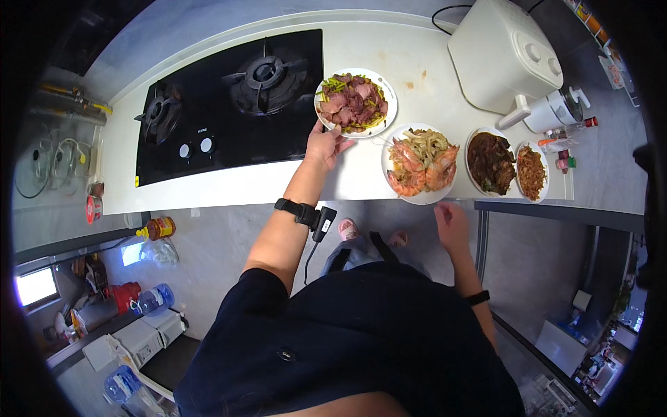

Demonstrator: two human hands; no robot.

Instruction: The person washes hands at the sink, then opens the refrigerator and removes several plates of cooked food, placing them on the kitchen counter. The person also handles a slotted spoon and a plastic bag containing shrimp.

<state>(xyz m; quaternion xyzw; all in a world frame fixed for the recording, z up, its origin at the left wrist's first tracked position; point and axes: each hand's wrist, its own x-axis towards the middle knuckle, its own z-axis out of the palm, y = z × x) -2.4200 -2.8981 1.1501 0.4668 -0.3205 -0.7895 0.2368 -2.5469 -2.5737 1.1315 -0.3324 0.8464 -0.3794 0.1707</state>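
Observation:
My left hand (324, 147) holds the near left rim of a white oval plate (390, 99), thumb on top and fingers at its underside. Sliced dark-pink meat (354, 103) with green and yellow stalks fills this plate, which overlaps the right edge of the black gas hob. To its lower right, a white plate (386, 166) carries large cooked shrimp (440, 168) and pale noodle-like strips. Just off the counter's front edge, below the shrimp plate, hangs my right hand (451, 224); its fingers are curled and nothing shows in them.
The black gas hob (219, 125) has two burners. Right of the shrimp stand a plate of dark sauced food (490, 162) and a smaller plate of shredded food (531, 172). Behind them are a white air fryer (500, 57), a white kettle-like appliance (552, 110) and small bottles (565, 162).

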